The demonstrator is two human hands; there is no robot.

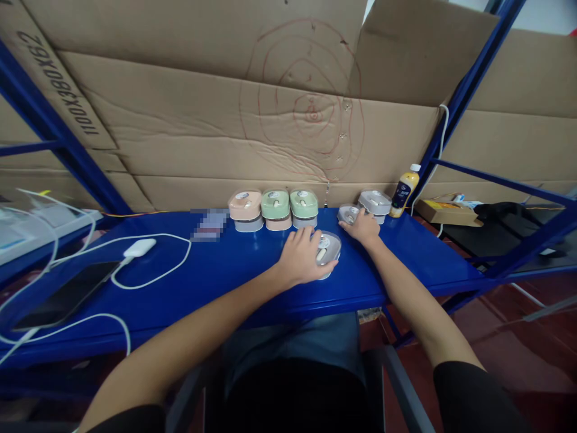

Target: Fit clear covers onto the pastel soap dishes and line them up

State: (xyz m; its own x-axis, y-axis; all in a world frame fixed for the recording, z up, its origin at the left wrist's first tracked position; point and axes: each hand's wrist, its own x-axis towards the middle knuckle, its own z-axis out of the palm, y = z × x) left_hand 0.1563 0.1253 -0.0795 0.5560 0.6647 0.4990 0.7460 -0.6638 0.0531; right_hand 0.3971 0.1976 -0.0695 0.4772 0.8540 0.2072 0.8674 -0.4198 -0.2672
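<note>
Near the table's front edge, my left hand wraps round the left and front sides of a grey lidded box, which rests on the blue table. The box has a clear lid with a round label and a small pale piece on top. Farther back to the right, my right hand has its fingers closed on the right side of a smaller-looking grey lidded box. Right behind that hand stands a stack of grey boxes. My right hand partly hides both.
Stacked lidded boxes stand along the back: a pink-topped stack and two green-topped ones. A juice bottle is at right. A phone, white cable and charger lie left. Cardboard walls the back between blue posts.
</note>
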